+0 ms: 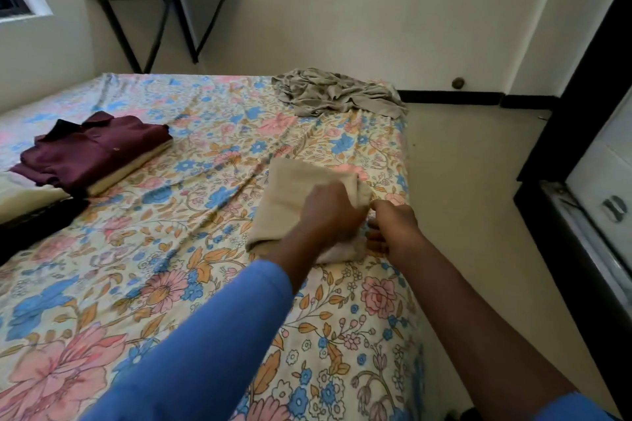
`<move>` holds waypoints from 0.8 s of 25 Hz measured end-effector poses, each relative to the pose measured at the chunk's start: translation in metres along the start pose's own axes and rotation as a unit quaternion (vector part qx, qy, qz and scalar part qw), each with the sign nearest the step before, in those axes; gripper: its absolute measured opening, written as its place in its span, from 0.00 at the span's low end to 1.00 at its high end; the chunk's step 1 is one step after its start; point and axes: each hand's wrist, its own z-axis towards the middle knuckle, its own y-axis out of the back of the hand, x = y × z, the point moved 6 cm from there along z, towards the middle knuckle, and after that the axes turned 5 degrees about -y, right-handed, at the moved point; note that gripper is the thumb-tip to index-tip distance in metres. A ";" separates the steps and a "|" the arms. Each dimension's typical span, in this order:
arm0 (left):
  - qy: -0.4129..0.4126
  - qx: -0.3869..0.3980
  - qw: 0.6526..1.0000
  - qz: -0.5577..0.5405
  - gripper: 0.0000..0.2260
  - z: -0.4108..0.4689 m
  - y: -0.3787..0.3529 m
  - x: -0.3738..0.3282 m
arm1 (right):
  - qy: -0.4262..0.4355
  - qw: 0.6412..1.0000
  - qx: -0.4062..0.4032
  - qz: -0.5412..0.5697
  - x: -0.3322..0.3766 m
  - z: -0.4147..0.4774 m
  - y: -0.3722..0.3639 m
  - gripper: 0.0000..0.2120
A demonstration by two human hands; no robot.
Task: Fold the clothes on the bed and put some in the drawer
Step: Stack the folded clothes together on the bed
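1. Beige cloth lies folded by the bed's right edge, long axis running away from me.
2. My left hand grips its right side; the right hand curls at its near corner, and I cannot tell whether it has hold.

Our blurred left hand hid its fingers from us in the folded beige cloth; a black fabric piece ran off-frame.
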 end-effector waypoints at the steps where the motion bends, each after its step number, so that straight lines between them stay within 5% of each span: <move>1: -0.022 0.026 0.998 0.048 0.23 -0.010 -0.015 -0.006 | -0.012 1.000 -0.007 0.005 0.000 0.001 0.003 0.10; 6: -0.144 0.031 0.952 0.269 0.46 -0.051 -0.030 0.014 | -0.049 0.996 0.047 0.050 0.001 0.002 0.008 0.10; 11: -0.199 -0.003 0.936 0.291 0.30 -0.030 -0.044 0.019 | -0.061 0.993 0.062 0.084 0.000 -0.003 0.008 0.14; 16: -0.156 -0.130 0.979 0.017 0.08 -0.007 0.057 0.012 | 0.096 0.993 -0.015 0.064 0.017 0.002 0.014 0.18; 18: -0.107 -0.198 0.960 -0.168 0.07 -0.007 0.115 0.019 | 0.200 0.977 -0.020 0.070 0.032 -0.006 0.010 0.24; 20: -0.020 -0.202 0.894 -0.400 0.08 -0.003 0.152 0.038 | 0.300 0.948 0.023 0.104 0.047 -0.022 -0.002 0.26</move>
